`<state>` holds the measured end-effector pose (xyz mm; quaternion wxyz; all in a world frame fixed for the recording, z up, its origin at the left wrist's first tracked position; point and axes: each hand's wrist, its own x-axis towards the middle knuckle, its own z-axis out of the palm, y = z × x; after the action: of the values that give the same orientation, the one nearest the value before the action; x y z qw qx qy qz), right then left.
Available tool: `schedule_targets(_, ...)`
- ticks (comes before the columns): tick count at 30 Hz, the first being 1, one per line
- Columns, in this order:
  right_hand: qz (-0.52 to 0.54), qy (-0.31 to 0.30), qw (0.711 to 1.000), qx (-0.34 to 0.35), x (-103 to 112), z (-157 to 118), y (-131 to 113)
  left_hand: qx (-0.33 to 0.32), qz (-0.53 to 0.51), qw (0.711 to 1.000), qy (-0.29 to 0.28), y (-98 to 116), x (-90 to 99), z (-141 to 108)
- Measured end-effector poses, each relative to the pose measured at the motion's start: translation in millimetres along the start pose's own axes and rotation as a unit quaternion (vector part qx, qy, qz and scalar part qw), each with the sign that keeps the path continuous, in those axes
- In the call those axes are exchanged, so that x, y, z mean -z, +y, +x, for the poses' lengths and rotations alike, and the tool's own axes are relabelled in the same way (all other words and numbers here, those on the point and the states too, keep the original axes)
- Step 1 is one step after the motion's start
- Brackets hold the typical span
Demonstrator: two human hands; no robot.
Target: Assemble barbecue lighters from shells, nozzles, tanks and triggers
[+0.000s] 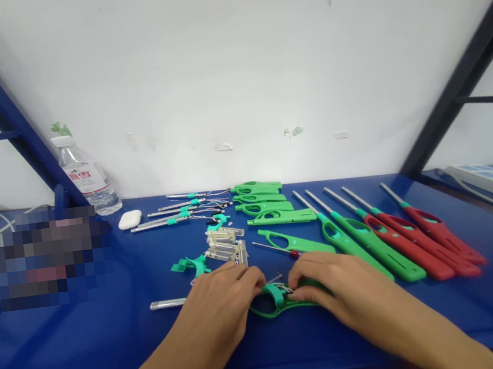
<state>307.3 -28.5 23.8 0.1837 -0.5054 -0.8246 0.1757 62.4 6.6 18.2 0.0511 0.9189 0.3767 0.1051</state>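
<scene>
At the front middle of the blue table lies a green lighter shell (pixel 266 312) with a teal trigger piece (pixel 276 293) and thin wires in it. My left hand (pixel 226 294) is closed on the shell's left part, beside the teal piece; a metal tube (pixel 166 304) sticks out to its left. My right hand (pixel 325 279) pinches near the wires (pixel 287 289) at the shell's right part, its fingers curled. The hands cover much of the shell. Just behind them are a screwdriver (pixel 276 249), clear fuel tanks (pixel 224 244) and loose teal pieces (pixel 192 265).
Green shell halves (pixel 262 207) and metal tubes with wires (pixel 173 211) lie at the back. Whole green lighters (pixel 366 247) and red lighters (pixel 441 235) lie on the right. A bottle (pixel 88 180) and white case (pixel 130 220) stand at the back left, near a blurred patch.
</scene>
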Motion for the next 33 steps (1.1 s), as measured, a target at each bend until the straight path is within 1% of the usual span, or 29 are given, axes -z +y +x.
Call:
schedule_targets(9,-0.002,0.004,1.000,0.000,1,1,-2,-0.016,-0.014,1.000,0.019,-4,-6.2,0)
schedule_targets(15,-0.004,0.001,1.000,-0.004,0,0,-2,-0.023,-0.026,0.999,0.018,-6,-5.4,-1)
schedule_targets(24,-0.004,-0.005,1.000,-0.003,0,0,-1,-0.035,-0.074,0.997,0.012,-12,-4.2,-5)
schedule_targets(28,0.000,-0.009,1.000,-0.005,2,0,-3,-0.027,-0.091,0.995,0.015,-9,-1.5,-6)
schedule_targets(33,0.005,-0.007,1.000,-0.003,1,0,-7,-0.014,-0.082,0.996,0.015,-4,2.6,-7)
